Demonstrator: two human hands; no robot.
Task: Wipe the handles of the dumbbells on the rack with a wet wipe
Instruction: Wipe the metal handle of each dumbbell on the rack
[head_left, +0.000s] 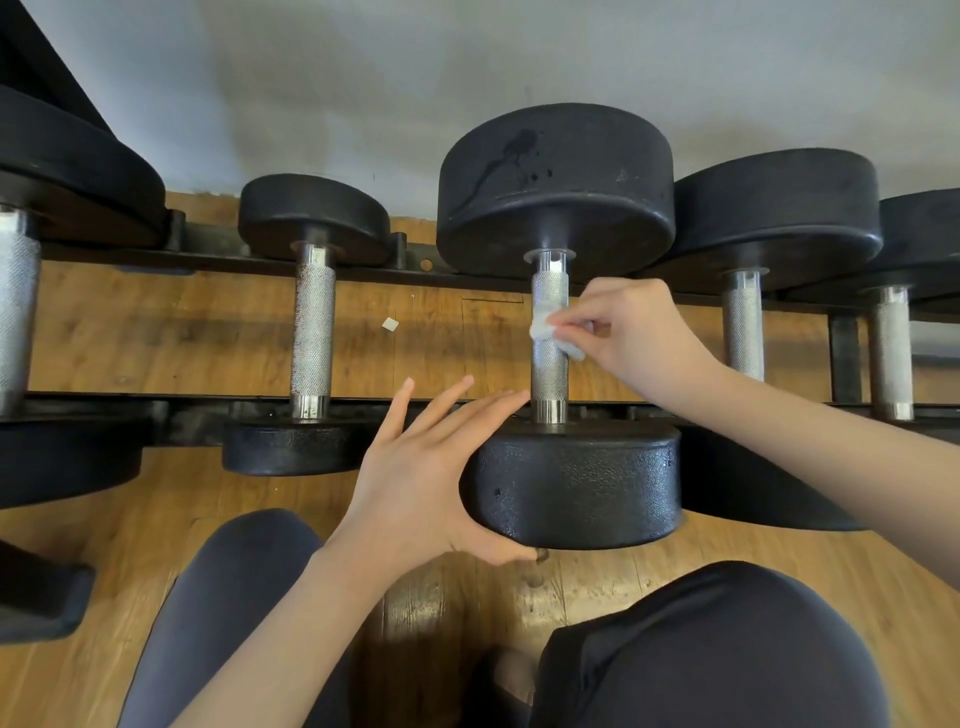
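Note:
A row of black dumbbells with knurled steel handles lies across a low black rack (208, 260). The big middle dumbbell (576, 483) has its handle (549, 374) straight ahead. My right hand (634, 327) pinches a crumpled white wet wipe (545, 325) against the upper part of that handle. My left hand (421, 478) cups the near weight head of the same dumbbell, thumb under its edge, fingers spread against its left side and top.
A smaller dumbbell (311, 332) lies to the left, two more handles (744, 327) (891, 353) to the right, and a large one (15, 306) at the far left. Wooden floor shows beneath, with a small white scrap (390, 325). My knees fill the bottom of the view.

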